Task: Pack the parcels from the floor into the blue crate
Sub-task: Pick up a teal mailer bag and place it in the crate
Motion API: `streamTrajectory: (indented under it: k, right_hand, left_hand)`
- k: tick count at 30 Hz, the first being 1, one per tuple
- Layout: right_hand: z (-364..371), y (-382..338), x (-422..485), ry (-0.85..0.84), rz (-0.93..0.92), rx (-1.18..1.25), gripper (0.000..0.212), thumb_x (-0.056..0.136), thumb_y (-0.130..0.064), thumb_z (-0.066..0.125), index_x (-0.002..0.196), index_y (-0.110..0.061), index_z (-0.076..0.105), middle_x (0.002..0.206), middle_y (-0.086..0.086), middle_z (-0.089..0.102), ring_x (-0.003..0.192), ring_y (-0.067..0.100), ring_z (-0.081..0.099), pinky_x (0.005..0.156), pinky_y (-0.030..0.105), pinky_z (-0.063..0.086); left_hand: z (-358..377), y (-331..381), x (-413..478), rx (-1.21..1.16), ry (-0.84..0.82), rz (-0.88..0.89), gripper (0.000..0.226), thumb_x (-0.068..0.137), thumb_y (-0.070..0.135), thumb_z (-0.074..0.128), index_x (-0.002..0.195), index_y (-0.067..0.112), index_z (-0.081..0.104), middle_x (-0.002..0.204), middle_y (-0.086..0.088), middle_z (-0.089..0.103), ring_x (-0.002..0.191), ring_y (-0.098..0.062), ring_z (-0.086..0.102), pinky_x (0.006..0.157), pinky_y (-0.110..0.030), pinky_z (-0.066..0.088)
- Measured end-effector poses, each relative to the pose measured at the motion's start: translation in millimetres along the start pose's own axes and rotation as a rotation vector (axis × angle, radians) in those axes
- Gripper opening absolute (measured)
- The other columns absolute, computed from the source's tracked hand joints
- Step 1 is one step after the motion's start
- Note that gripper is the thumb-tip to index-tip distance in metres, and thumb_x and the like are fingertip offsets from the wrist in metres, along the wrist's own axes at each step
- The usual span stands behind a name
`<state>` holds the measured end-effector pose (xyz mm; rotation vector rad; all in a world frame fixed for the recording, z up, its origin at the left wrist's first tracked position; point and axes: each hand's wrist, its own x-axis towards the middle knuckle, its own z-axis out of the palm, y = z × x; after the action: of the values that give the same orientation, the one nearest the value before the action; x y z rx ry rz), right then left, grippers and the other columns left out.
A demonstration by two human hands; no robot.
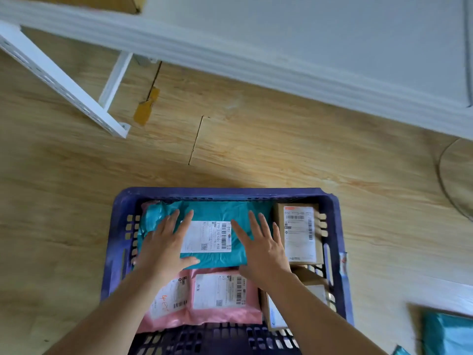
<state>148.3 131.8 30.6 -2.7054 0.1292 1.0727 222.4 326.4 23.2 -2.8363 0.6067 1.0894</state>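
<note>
The blue crate (pixel 225 194) stands on the wooden floor right in front of me. A teal mailer bag (pixel 220 211) with a white label lies in its far half. My left hand (pixel 163 245) and my right hand (pixel 263 248) press flat on that bag with straight fingers, one on each side of the label. Below it lie pink mailer bags (pixel 204 313) with labels. A cardboard box (pixel 298 233) with a label stands along the crate's right wall, and smaller boxes (pixel 313 280) sit below it.
More teal parcels (pixel 446 334) lie on the floor at the lower right. A white metal rack frame (pixel 58 78) stands at the upper left. A white wall with baseboard (pixel 256 62) runs across the top. A round transparent base (pixel 455 175) is at the right edge.
</note>
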Motion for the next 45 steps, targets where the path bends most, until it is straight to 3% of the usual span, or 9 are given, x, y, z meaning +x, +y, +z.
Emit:
streamTrajectory:
  k: [9,16,26,33,45]
  right_hand:
    - [-133.1,-17.9,-132.8,0.207,0.059,0.237,0.072,0.094,-0.018,0.045,0.15,-0.032,0.003,0.159,0.007,-0.004,0.147,0.026,-0.009,0.119,0.042,-0.001]
    - [-234.7,-37.5,-262.6,0.403,0.089,0.269,0.07,0.09,-0.018,0.047,0.15,-0.029,0.011,0.158,0.006,0.007,0.146,0.024,0.002,0.118,0.041,0.006]
    - [-327.7,-70.0,-459.3,0.669,0.242,0.347,0.066,0.094,-0.027,0.047,0.15,-0.031,0.012,0.157,0.004,0.015,0.145,0.021,0.008,0.117,0.037,0.01]
    - [-324.7,-73.0,-578.6,0.819,0.409,0.378,0.062,0.095,-0.033,0.046,0.149,-0.031,0.015,0.156,0.001,0.019,0.145,0.019,0.012,0.117,0.037,0.011]
    - [-212.0,-32.4,-734.5,0.961,0.826,0.594,0.049,0.096,-0.037,0.045,0.143,-0.032,0.032,0.148,-0.006,0.035,0.138,0.016,0.028,0.115,0.033,0.022]
  left_hand:
    - [-150.1,54.5,-104.4,0.099,0.077,0.184,0.081,0.089,0.054,0.049,0.151,0.027,0.005,0.159,-0.001,-0.005,0.146,-0.02,0.011,0.114,-0.039,0.024]
    - [-279.0,100.1,-210.9,0.066,0.224,0.349,0.069,0.092,0.048,0.049,0.15,0.028,0.018,0.159,0.003,0.003,0.141,-0.022,0.025,0.109,-0.038,0.033]
    - [-399.1,151.1,-369.4,0.178,0.378,0.627,0.066,0.092,0.05,0.045,0.149,0.029,0.018,0.159,0.005,0.008,0.143,-0.018,0.02,0.115,-0.035,0.022]
    - [-415.7,209.6,-454.3,0.22,0.424,0.869,0.063,0.094,0.048,0.043,0.149,0.029,0.019,0.158,0.004,0.011,0.143,-0.016,0.02,0.114,-0.031,0.02]
    - [-348.7,351.4,-564.4,0.221,0.263,1.209,0.055,0.092,0.045,0.05,0.142,0.029,0.034,0.149,0.01,0.03,0.134,-0.012,0.036,0.11,-0.03,0.033]
